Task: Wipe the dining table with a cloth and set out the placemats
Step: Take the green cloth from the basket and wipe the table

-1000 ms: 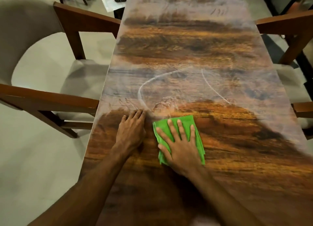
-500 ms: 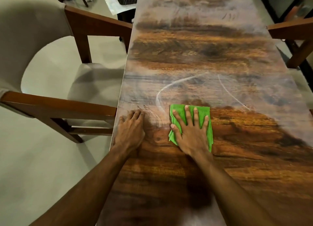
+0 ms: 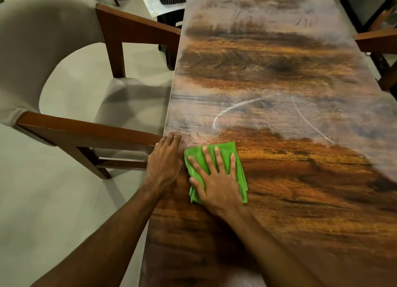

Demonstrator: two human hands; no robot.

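Right hand: palm down, fingers straight and spread, pressing flat on a bright green folded microfibre cloth. Nothing is gripped; the fingers lie on top.

Cloth position: on the long brown wood-grain dining table, near the table's left edge and towards its near end. The cloth shows past the fingertips, along the little-finger side and beside the thumb. Its middle is hidden under the palm, so the number of folds cannot be told.

Left hand: flat on the table at its left edge, just beside the cloth but not touching it. Fingers straight and held together, holding nothing, fingertips close to the table's rim.

Table surface: a hazy grey film covers the far half, while the grain around the cloth looks darker and clearer. Two thin pale curved streaks cross the film beyond the cloth. Short stroke-like marks sit near the table's far right corner, too faint to read as writing.

Off the table's left side: a beige upholstered chair with brown wooden arms. Off its right side only a brown wooden chair arm shows, the rest cut off.

Past the far left corner: a pale sheet of paper on the floor, any print too blurred to tell. The table's near end runs out of frame.
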